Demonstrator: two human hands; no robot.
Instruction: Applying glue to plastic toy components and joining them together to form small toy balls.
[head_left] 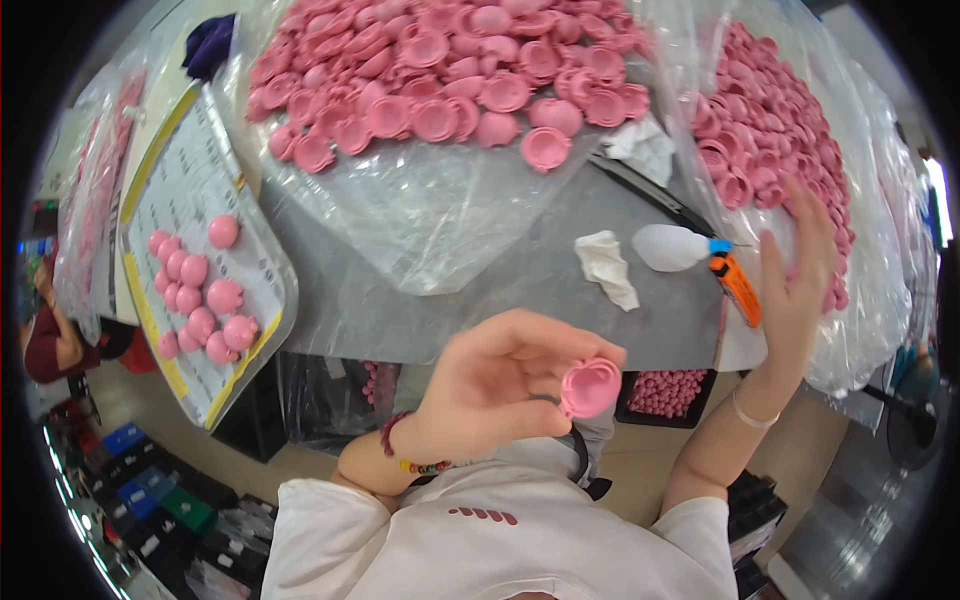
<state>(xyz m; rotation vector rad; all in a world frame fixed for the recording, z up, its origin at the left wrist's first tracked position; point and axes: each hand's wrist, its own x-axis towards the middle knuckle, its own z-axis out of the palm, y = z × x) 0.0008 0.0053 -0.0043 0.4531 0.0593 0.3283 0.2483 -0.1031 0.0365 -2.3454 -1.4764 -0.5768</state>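
Observation:
Near the table's front edge, my left hand [500, 385] pinches a small round pink plastic shell [590, 388] between thumb and fingers, its hollow side showing. My right hand [798, 260] is raised at the right beside a plastic bag holding a heap of pink shells [775, 120]. Its thumb and fingers are apart, and nothing shows between them. A larger heap of pink shells [435, 75] lies on clear plastic sheeting at the far side. At the left, several closed pink balls [200, 325] sit on a tray [275, 275] lined with a printed sheet.
Between my hands lie a white squeeze bottle with a blue cap [670, 247], an orange-handled cutter [737, 290], a black knife [655, 192] and crumpled white tissue [606, 270]. A black bin of pink pieces [665, 395] stands below the table edge. Another person [55, 335] is at far left.

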